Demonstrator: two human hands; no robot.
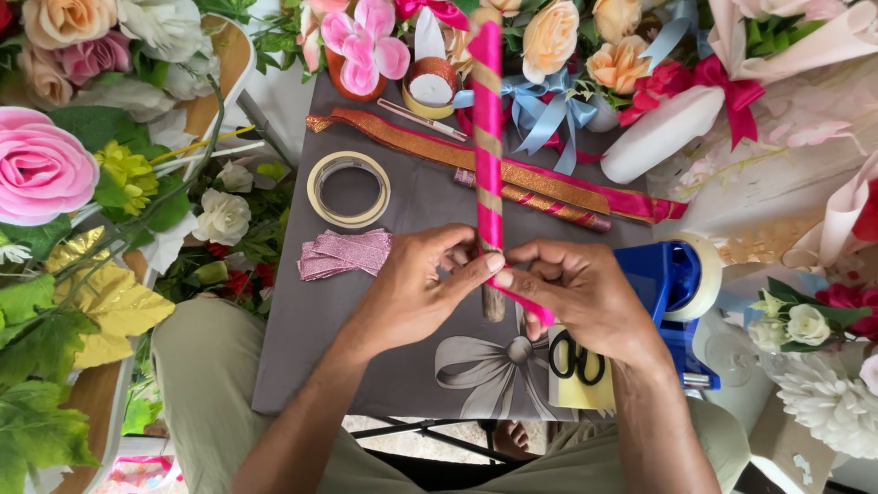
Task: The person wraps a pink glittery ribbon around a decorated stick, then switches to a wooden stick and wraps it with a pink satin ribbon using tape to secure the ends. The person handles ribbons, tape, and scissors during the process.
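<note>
Head view, single frame. I log left to right.

Far left: large pink artificial rose (37,169) with green and yellow leaves (110,302) below it, and small white flowers (222,216) just inside these.

On the grey cloth-covered board (320,329): a roll of clear tape (347,189) lying flat; below it a folded bundle of pink glitter ribbon (346,252), just beside the left wrist area.

Left hand (416,293): I see it pinching the stick (487,137) between thumb and fingertips, near the stick's lower end. Grip is closed on the stick.

The stick stands nearly vertical in the frame, centre of the board, running up toward the flowers at the top. It is wrapped in a spiral of pink ribbon (526,302), with tan gaps showing; its bare lower end pokes out below the hands.

Right hand (585,297): fingertips meet the left hand's at the stick, holding the loose pink ribbon, which trails down and right under the fingers.

Behind the stick, a gold-and-pink ribbon strip (512,174) lies diagonally with a second wrapped stick (540,203) beneath it.

Below the right hand: black-handled scissors (574,355). To the right: blue tape dispenser (672,293). Far right: white flowers (809,325).
</note>
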